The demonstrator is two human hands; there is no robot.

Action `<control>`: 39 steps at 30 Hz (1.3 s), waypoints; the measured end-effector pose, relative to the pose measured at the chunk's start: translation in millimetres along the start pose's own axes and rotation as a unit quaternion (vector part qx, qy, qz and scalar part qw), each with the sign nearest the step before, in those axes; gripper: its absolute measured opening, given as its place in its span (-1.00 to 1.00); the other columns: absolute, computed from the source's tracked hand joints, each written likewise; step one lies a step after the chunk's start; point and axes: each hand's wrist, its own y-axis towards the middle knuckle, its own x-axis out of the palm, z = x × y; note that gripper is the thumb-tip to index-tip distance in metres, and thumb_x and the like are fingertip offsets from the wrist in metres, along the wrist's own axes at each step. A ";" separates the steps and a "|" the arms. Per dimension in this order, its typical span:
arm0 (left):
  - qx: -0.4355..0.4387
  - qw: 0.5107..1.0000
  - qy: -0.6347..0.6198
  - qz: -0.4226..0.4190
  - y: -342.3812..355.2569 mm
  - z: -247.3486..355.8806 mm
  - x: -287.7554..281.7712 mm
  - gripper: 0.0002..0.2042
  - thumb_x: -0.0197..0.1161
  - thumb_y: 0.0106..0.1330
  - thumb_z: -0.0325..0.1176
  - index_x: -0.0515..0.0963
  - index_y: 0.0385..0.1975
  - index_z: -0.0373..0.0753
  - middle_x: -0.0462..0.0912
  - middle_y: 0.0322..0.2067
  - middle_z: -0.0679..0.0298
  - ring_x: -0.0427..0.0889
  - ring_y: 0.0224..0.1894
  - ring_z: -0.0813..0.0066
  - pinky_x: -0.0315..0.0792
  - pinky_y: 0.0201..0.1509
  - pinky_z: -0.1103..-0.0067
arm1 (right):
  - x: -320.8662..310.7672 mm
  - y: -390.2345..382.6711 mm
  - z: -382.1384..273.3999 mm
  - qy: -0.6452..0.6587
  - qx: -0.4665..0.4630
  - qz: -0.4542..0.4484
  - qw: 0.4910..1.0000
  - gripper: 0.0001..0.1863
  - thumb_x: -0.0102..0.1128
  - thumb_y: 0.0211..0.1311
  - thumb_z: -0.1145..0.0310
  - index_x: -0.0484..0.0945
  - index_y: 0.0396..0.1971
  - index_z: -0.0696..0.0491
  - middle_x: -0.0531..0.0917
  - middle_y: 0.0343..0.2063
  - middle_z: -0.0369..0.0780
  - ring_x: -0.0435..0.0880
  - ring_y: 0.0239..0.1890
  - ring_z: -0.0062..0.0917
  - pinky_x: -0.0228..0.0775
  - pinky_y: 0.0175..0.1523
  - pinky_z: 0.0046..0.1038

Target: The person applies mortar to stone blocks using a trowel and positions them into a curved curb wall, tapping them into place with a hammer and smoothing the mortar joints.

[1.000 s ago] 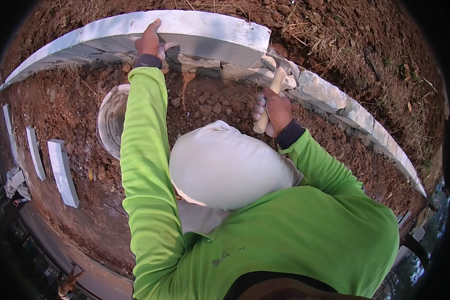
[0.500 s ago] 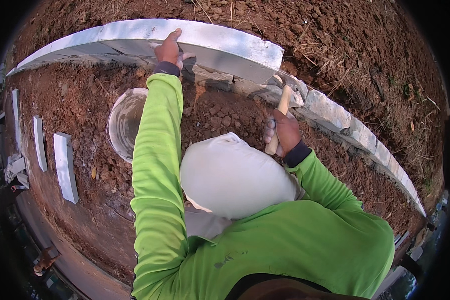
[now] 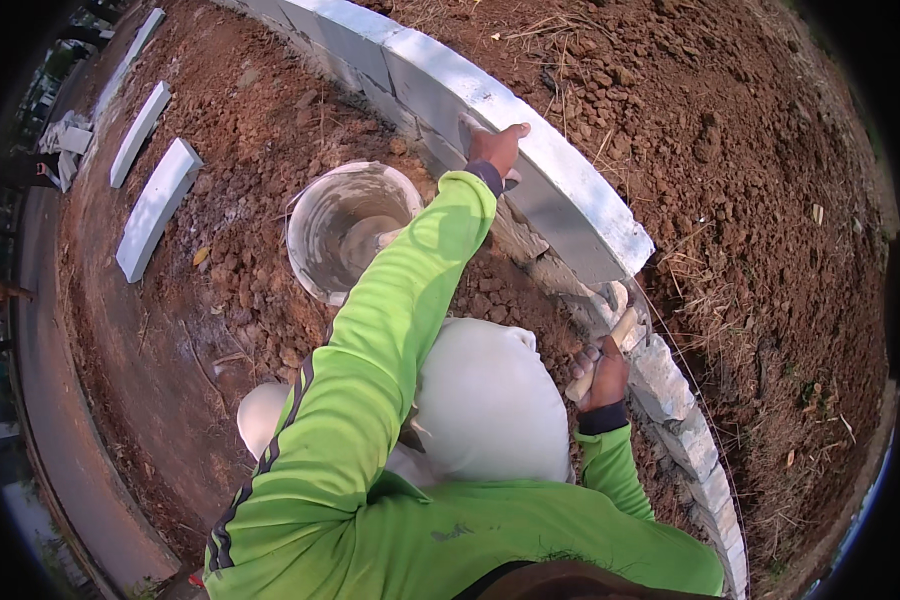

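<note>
My left hand grips the upper edge of a long white block, thumb on its top face and fingers against the near side. The block is the end piece of a curved course on a low wall. Close to its free end, my right hand is closed round the pale wooden handle of a tool. The tool's head blends into the stones and cannot be made out. Rough broken stones continue the wall's line beyond the block toward the lower right.
A mortar-smeared bucket stands on the soil left of the wall, with a greyish mix inside. Loose white blocks lie farther left by a paved strip. A thin string runs along the stones. Clumpy brown soil lies beyond the wall.
My view has turned, so the wall now slopes down to the right and the bucket shows more fully. The left hand stays on the block; the right hand still grips the wooden handle near its end.
</note>
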 end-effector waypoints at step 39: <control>-0.131 0.987 -0.088 -0.018 61.5 5.5 -26.8 -0.20 0.31 0.33 -0.04 0.06 0.48 -0.15 -0.14 0.51 0.00 -0.07 0.43 -0.51 0.22 0.17 -0.45 | 142.1 -3.1 -86.4 -0.322 -0.362 -0.327 0.811 -0.56 -0.16 0.56 0.00 0.37 -0.01 0.12 0.36 -0.69 -0.37 0.33 -0.76 -0.71 0.20 -0.65 -0.63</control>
